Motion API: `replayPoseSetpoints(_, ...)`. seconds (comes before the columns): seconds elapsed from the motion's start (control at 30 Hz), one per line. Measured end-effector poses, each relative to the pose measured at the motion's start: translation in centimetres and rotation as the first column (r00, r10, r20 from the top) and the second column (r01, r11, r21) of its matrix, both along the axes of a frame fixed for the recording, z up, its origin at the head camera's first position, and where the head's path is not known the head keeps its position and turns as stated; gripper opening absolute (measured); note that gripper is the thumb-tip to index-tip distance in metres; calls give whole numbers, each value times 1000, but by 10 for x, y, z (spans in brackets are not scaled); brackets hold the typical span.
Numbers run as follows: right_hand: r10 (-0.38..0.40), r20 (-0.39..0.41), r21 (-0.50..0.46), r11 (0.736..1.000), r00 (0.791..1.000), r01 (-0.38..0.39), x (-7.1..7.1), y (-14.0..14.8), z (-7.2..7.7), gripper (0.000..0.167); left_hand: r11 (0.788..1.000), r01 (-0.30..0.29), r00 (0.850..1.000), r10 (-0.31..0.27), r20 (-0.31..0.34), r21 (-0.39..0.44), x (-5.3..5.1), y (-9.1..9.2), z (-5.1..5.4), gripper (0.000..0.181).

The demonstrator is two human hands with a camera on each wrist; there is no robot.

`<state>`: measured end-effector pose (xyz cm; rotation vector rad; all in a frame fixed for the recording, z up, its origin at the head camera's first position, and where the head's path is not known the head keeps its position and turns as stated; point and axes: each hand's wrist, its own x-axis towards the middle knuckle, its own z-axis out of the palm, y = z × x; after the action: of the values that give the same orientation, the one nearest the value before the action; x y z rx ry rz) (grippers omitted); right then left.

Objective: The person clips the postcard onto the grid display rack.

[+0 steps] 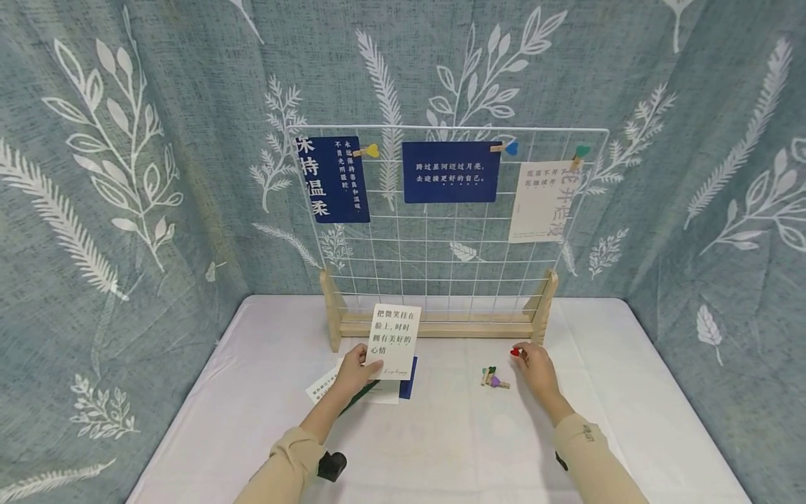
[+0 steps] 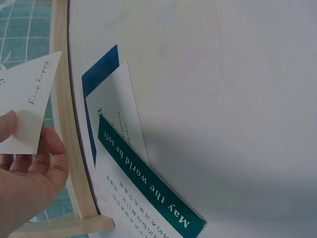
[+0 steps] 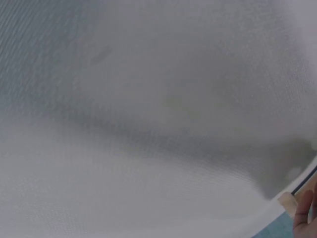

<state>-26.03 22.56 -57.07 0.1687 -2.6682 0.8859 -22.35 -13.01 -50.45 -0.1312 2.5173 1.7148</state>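
"Fixed to the grid rack (image 1: 466, 329)?"

"Three cards (image 1: 450, 185), each under a heart clip (image 1: 512, 147). Done, I'd judge."

"Remaining?"

"White card (image 1: 394, 330), one: before the rack's left half, left hand (image 1: 355, 371) pinching it by thumb and fingers. Loose cards (image 1: 385, 395): below, unclipped."

"Clips?"

"Red clip (image 1: 515, 352), one: right hand (image 1: 535, 367) pinching, by the rack's right foot. Spare clips (image 1: 494, 381): before its right half."

Left wrist view: “Keep happy” is being shown on the nine-o'clock card (image 2: 30, 91), “May the world be soft” on the six-o'clock strip (image 2: 150, 177).
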Motion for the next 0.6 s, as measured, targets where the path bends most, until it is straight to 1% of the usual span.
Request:
replayPoseSetpoints(0.13, 6, -13, -16, 1000, 1000, -6, 0, -1, 3, 16, 1000, -1, 1000, 1, 1, -4, 0, 1, 3, 18)
replayPoseSetpoints(0.27, 14, -41, -29, 999, 999, -15, 1, -2, 4, 13, 1000, -9, 1000, 9, -1, 4, -2, 2, 3, 20)
replayPoseSetpoints(0.33, 15, -39, -38, 999, 999, -17, 2, -2, 5, 13, 1000, -9, 1000, 9, -7, 7, -3, 3, 3, 21)
replayPoseSetpoints(0.47, 15, -25, -43, 999, 1000, -16, 2, -3, 5, 12, 1000, -26, 1000, 26, -2, 15, -7, 3, 4, 26)
replayPoseSetpoints(0.6, 11, -15, -49, 999, 1000, -12, 3, -4, 6, 10, 999, -41, 999, 40, 23, 20, -9, 4, 7, 31)
